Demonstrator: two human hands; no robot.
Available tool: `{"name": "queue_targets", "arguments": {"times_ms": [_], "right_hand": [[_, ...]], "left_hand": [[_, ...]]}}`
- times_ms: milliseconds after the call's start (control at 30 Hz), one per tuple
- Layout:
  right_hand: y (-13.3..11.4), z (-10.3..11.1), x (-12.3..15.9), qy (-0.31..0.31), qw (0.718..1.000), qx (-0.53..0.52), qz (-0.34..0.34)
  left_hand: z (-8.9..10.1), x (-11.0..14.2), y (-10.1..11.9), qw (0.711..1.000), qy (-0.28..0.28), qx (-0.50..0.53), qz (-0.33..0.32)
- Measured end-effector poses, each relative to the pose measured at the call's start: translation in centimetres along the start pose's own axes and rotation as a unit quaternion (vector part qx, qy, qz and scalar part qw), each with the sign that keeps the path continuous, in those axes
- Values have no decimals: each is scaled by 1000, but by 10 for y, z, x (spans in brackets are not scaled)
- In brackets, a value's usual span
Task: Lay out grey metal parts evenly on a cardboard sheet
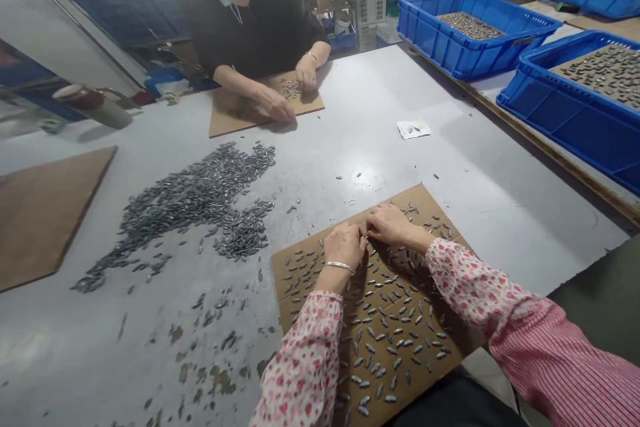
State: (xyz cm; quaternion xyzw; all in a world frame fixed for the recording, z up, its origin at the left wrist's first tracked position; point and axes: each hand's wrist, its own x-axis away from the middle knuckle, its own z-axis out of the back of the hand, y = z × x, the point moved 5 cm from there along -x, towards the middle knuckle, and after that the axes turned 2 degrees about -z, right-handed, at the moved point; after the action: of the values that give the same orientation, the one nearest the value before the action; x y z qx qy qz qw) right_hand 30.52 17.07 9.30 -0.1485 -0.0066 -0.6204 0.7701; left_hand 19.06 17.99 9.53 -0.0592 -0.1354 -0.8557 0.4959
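A brown cardboard sheet lies in front of me, overhanging the table's near edge. Small grey, spindle-shaped metal pieces are spread over it in loose rows. Near the sheet's far edge, my left hand is closed, its fingertips pinched together; what they hold is too small to make out. Close beside it, my right hand is also closed at the fingertips, nearly touching the left. Whatever it pinches is hidden. Left of the sheet sits a large heap of the same pieces.
Across the white table, a co-worker's hands work over another cardboard sheet. A bare board lies at the left. Blue crates holding filled sheets stand at the right. A small white paper bears a few pieces.
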Motion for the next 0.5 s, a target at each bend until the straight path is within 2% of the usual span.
{"name": "queue_targets", "arguments": {"times_ms": [167, 333, 500], "right_hand": [[-1, 4, -3, -21, 1000, 1, 7], [9, 1, -13, -9, 1000, -12, -3], [-4, -4, -24, 5, 1000, 10, 5]], "left_hand": [[0, 2, -2, 1000, 7, -4, 0], [-6, 3, -26, 998, 49, 38, 12], [10, 9, -49, 992, 71, 74, 69]]}}
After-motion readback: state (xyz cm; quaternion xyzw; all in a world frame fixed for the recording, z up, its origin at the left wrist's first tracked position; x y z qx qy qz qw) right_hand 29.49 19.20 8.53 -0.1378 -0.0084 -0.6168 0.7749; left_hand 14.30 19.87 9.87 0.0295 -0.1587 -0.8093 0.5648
